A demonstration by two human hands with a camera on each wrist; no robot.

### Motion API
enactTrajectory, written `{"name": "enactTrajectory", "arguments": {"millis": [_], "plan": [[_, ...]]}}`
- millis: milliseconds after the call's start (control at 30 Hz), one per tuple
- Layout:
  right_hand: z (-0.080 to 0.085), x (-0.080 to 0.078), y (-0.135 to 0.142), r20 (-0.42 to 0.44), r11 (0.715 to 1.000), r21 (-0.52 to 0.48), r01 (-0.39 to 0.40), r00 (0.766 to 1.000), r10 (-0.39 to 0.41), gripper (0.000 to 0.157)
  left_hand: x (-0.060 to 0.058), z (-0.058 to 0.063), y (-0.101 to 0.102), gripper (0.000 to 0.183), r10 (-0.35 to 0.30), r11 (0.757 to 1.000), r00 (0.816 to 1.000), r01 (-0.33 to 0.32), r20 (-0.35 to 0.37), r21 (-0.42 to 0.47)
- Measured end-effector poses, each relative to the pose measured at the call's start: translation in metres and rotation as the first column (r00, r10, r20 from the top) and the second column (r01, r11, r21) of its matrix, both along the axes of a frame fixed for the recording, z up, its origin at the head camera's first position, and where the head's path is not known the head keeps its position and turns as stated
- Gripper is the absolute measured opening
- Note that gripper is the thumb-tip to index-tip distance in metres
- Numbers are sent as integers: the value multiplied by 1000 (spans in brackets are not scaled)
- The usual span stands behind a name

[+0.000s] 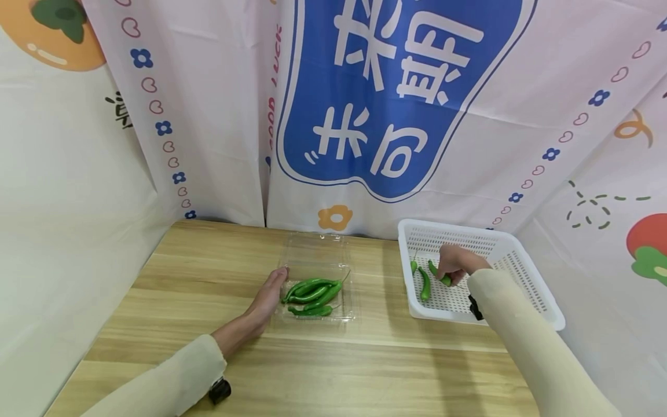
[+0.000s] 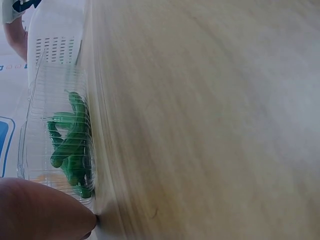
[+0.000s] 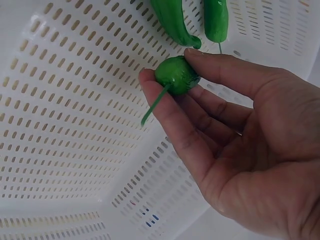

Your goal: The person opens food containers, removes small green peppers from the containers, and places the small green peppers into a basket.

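In the white perforated basket point(image 1: 537, 292), my right hand point(image 1: 455, 264) pinches a green chili pepper point(image 3: 172, 75) between thumb and fingers, its thin stem pointing out. Two other green peppers lie beside it there, one a curved pepper point(image 1: 425, 284), the other a pepper point(image 1: 414, 266) partly hidden by the basket wall. My left hand point(image 1: 266, 302) rests against the left side of a clear plastic box point(image 1: 346, 301), fingers extended along it. Several green peppers point(image 2: 72, 140) lie inside the box, whose transparent lid point(image 1: 315, 246) stands open at the back.
Both containers stand on a wood-grain table point(image 1: 323, 370), the box left of the basket with a strip of tabletop between them. A printed white curtain point(image 1: 224, 145) hangs right behind the table's back edge, and more printed cloth point(image 1: 599, 260) borders the right side.
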State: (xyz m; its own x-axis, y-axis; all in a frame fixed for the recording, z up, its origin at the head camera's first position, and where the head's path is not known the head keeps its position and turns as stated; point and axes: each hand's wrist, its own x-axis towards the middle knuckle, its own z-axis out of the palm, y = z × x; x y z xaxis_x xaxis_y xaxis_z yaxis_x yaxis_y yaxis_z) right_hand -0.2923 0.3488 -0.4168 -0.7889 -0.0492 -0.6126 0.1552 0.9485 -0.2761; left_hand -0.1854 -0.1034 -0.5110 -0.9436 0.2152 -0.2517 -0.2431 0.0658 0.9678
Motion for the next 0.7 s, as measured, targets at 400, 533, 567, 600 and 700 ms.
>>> {"name": "enactTrajectory", "arguments": {"millis": [400, 533, 567, 600, 700], "plan": [[1, -1, -4, 33, 999, 36, -2, 999, 1, 6, 0, 0, 0, 63, 0, 1000, 1000, 0, 1, -3], [1, -1, -6, 38, 999, 37, -8, 999, 7, 7, 0, 0, -1, 63, 4, 1000, 1000, -4, 0, -1], [1, -2, -6, 42, 999, 38, -12, 999, 11, 8, 0, -1, -1, 63, 5, 1000, 1000, -5, 1, 0], [0, -2, -6, 46, 999, 45, -14, 999, 12, 8, 0, -1, -1, 63, 3, 1000, 1000, -3, 2, 1], [-1, -3, -7, 60, 998, 61, -25, 998, 22, 10, 0, -1, -1, 63, -2, 1000, 1000, 2, 3, 0]]}}
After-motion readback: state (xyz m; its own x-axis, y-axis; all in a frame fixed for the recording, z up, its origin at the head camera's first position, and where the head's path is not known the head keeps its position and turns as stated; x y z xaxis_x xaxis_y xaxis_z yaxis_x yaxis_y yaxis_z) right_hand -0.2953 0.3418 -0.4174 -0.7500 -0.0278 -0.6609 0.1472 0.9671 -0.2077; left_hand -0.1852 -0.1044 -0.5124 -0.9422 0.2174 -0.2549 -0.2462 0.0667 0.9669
